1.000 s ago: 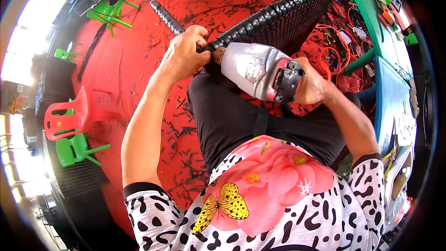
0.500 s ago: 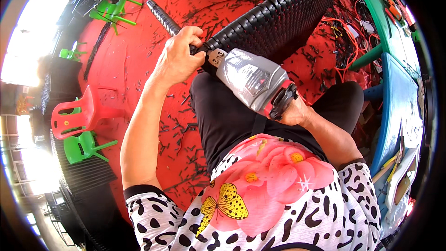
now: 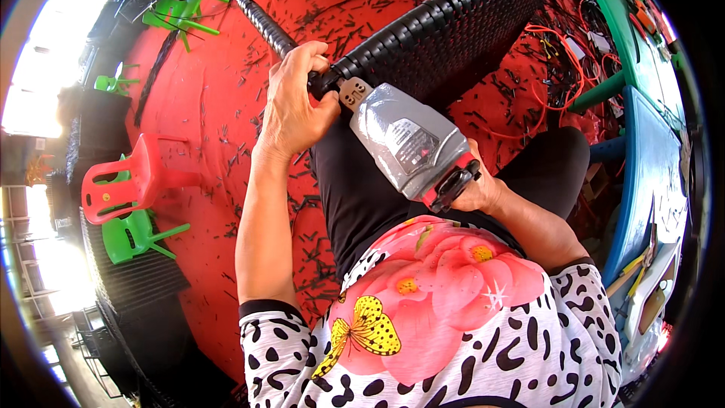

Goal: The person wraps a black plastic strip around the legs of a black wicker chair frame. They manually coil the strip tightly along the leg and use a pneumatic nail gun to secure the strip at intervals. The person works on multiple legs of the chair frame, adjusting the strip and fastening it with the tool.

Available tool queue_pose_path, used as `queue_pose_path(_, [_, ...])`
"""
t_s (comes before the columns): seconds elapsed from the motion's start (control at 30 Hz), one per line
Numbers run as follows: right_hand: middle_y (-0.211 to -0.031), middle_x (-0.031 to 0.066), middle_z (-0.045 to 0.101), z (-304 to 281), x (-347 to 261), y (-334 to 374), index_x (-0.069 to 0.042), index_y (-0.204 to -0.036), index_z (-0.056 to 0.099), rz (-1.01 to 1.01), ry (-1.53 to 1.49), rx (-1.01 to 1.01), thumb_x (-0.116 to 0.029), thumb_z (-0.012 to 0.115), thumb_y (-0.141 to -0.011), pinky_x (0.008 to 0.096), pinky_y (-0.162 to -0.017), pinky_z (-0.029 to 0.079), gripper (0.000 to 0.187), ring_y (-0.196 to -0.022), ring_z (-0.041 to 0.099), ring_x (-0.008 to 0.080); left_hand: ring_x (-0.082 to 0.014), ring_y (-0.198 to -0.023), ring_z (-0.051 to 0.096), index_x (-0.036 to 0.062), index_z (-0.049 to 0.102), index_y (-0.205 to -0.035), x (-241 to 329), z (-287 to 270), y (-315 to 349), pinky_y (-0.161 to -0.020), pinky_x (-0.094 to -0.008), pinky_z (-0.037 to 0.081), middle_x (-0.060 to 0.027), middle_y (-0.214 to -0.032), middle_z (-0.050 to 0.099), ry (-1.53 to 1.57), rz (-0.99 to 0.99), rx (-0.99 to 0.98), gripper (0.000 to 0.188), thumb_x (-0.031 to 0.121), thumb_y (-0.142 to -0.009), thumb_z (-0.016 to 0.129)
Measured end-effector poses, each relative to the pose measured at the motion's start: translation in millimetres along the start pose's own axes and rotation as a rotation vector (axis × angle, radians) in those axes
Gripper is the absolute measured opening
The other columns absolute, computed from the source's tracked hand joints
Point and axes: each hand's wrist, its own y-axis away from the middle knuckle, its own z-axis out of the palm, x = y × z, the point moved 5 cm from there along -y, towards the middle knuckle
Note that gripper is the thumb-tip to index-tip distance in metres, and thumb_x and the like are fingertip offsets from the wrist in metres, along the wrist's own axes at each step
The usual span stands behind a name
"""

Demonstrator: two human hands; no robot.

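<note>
A woven black furniture piece [image 3: 453, 38], wrapped in glossy flat strips, slants from my knees toward the upper right. A wrapped leg [image 3: 263, 24] sticks out from its near corner toward the upper left. My left hand [image 3: 293, 109] is closed round that corner, its fingers over the leg and its thumb on the near side. In my right hand [image 3: 480, 189] is a grey staple gun [image 3: 408, 140] with a red and black rear end. Its metal nose sits against or very close to the corner, beside my left thumb. The gun's body hides most of my right fingers.
Black strip scraps litter the red floor covering [image 3: 226, 106]. Small chairs, one red [image 3: 140, 181] and several green, stand at the left. To the right are a green table [image 3: 638, 53] and a blue one [image 3: 642, 174] with tools; orange cords [image 3: 559, 98] lie by them.
My left forearm has swung inward to the right, and the left hand has turned on the corner. The staple gun's rear has dropped slightly toward me. The woven piece has barely shifted.
</note>
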Motion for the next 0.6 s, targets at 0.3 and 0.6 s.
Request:
queue_pose_path(0.3, [-0.106, 0.0128, 0.063, 3.0, 3.1, 2.1, -0.006, -0.110, 0.060, -0.008, 0.051, 0.009, -0.020, 0.080, -0.066, 0.0374, -0.082, 0.052, 0.050, -0.094, 0.065, 0.0315, -0.0311, -0.097, 0.057, 0.0034, 0.049, -0.119, 2.0, 3.1, 2.6, -0.096, -0.0415, 0.036, -0.0119, -0.094, 0.060, -0.020, -0.036, 0.044, 0.057, 0.004, -0.063, 0.057])
queue_pose_path(0.6, [-0.097, 0.0144, 0.065, 6.2, 10.7, 3.1, -0.002, -0.103, 0.060, -0.037, -0.047, 0.030, -0.012, 0.076, -0.067, 0.0368, -0.077, 0.052, 0.042, -0.088, 0.066, 0.0298, -0.0294, -0.096, 0.060, 0.0013, 0.049, -0.116, 0.5, 0.5, 0.2, -0.094, -0.0393, 0.041, -0.0117, -0.092, 0.063, -0.010, -0.007, 0.011, 0.054, 0.001, -0.062, 0.056])
